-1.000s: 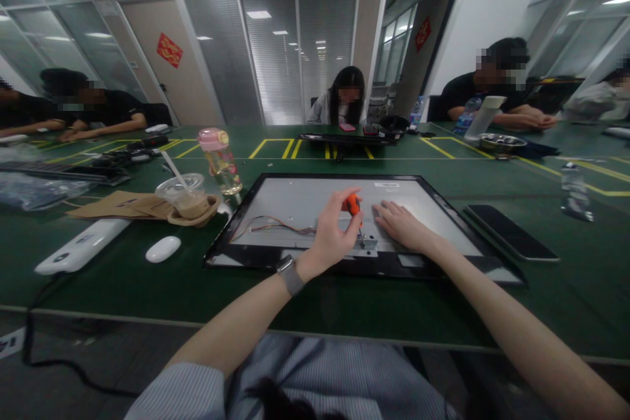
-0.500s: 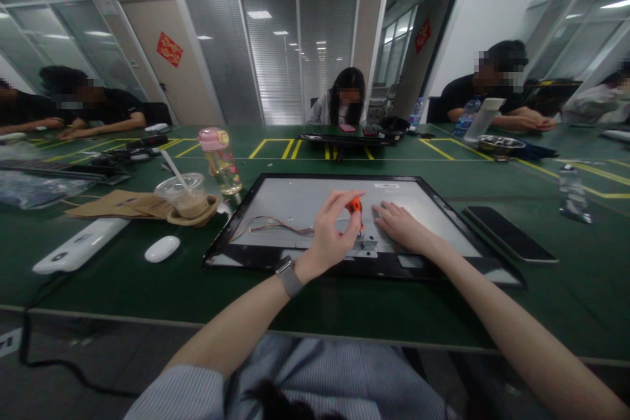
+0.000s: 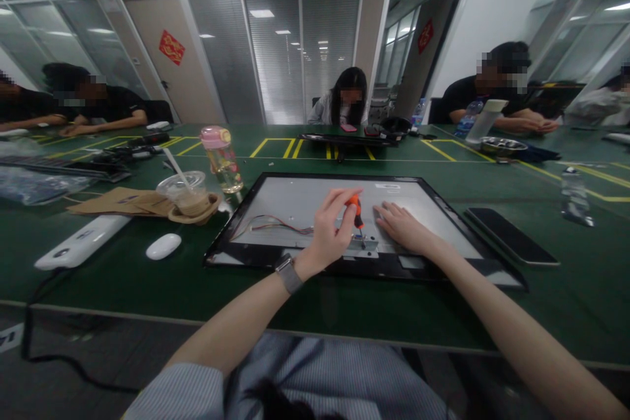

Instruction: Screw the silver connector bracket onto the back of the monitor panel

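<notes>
My left hand point(image 3: 335, 226) pinches the top of a small orange and black screwdriver point(image 3: 358, 216), which stands nearly upright. Its tip meets a small metal bracket point(image 3: 365, 247) at the near edge of a flat panel point(image 3: 315, 197). The panel has a grey metal back and a black frame, and lies on the green table point(image 3: 290, 305). My right hand point(image 3: 401, 228) rests on the metal back with its fingers spread, right of the screwdriver. Thin coloured wires point(image 3: 278, 226) run over the panel on the left.
Left of the panel are a white mouse point(image 3: 163, 246), a white power strip point(image 3: 81, 243), an iced drink point(image 3: 184, 193) and a pink-lidded bottle point(image 3: 221, 161). A black phone point(image 3: 509, 235) lies to the right. Several people sit across the table.
My left fingers have shifted slightly on the screwdriver, and more of its black and orange handle shows. My right hand stays where it was. The view has moved a little.
</notes>
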A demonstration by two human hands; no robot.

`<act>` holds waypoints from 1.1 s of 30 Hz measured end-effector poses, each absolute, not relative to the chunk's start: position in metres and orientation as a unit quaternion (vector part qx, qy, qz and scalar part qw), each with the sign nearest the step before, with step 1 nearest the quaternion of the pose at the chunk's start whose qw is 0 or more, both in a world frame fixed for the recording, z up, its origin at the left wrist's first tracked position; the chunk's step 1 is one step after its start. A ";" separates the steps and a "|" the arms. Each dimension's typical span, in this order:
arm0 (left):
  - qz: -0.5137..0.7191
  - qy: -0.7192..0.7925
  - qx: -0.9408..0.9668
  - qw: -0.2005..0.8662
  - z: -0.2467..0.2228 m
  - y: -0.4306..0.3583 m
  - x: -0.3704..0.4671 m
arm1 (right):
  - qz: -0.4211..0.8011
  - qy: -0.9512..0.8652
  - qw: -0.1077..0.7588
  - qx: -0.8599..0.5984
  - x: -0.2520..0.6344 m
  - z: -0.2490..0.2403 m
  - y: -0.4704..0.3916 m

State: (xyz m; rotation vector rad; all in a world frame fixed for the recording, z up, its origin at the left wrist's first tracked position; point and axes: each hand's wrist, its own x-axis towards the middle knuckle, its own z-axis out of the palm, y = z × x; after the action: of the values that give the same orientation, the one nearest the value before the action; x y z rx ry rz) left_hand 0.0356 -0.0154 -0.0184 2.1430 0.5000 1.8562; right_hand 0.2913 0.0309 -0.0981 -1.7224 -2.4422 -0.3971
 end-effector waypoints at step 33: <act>0.640 0.167 0.743 0.104 -0.020 -0.015 0.036 | -0.159 -0.805 0.062 -0.568 0.290 -0.102 0.031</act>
State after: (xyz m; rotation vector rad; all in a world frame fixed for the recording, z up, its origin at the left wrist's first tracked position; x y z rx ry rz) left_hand 0.0360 -0.0148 -0.0196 2.1913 0.4930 1.8858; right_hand 0.2903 0.0310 -0.1022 -1.7178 -2.4329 -0.4808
